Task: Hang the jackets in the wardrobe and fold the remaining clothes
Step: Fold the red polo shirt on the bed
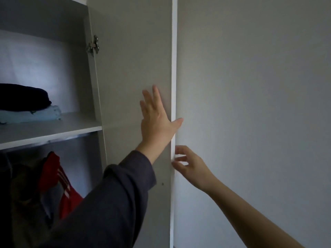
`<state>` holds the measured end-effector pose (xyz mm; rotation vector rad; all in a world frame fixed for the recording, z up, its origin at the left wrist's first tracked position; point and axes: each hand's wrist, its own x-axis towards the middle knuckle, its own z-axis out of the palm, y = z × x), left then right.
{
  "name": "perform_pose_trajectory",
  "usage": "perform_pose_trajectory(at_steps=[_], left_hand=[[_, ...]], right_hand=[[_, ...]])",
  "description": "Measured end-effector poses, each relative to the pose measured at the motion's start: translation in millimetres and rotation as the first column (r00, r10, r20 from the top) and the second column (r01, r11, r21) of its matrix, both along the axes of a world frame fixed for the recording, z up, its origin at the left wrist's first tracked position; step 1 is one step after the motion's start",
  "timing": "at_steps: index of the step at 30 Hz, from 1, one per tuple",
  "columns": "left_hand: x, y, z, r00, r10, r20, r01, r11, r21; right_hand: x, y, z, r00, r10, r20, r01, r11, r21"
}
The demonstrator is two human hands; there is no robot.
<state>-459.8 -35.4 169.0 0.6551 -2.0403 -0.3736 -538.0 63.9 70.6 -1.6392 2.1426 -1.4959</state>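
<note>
Red white-striped jacket (60,183) hangs low, left of the white panel wardrobe door (129,68). Folded navy garment (23,97) sits higher left. Left hand (157,119) lies flat on the door's inner face, fingers straight, thumb over the edge. Right hand (189,165) is just below, half-curled at the edge; grip unclear. Probably best to swing the door by its edge, thumb kept clear.

The dark folded garment (21,97) and the pale blue one (30,115) under it, at the left end of the shelf (71,126), are cut off at the left. The sleeve (111,203) hides the lower part of the red garment (53,176).
</note>
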Motion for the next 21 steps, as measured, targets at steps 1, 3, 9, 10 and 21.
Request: perform_pose_trajectory(at_steps=[1,3,9,10,21], left_hand=[[-4.4,2.3,1.2,1.0,0.025,0.006,-0.025,0.999,0.019],[-6.5,5.7,2.9,0.998,0.055,0.02,-0.056,0.998,0.033],[31.1,-5.8,-2.7,1.0,0.005,0.019,-0.005,1.0,-0.004],[43.0,-9.1,-3.6,1.0,-0.017,0.009,0.017,1.0,-0.002],[236.4,-72.6,-18.1,0.921,-0.276,-0.275,0.324,0.934,0.149]], right_hand=[[-0.7,-3.2,-3.7,0.998,0.058,0.004,-0.058,0.998,0.029],[-3.6,-10.4,-13.3,0.99,0.138,0.022,-0.139,0.989,0.056],[5.4,-26.2,-37.2,0.941,0.327,-0.084,-0.294,0.915,0.275],[12.5,-29.3,-39.2,0.934,0.345,-0.09,-0.304,0.902,0.306],[148.9,-105.3,-59.7,0.699,0.68,-0.222,-0.574,0.718,0.393]])
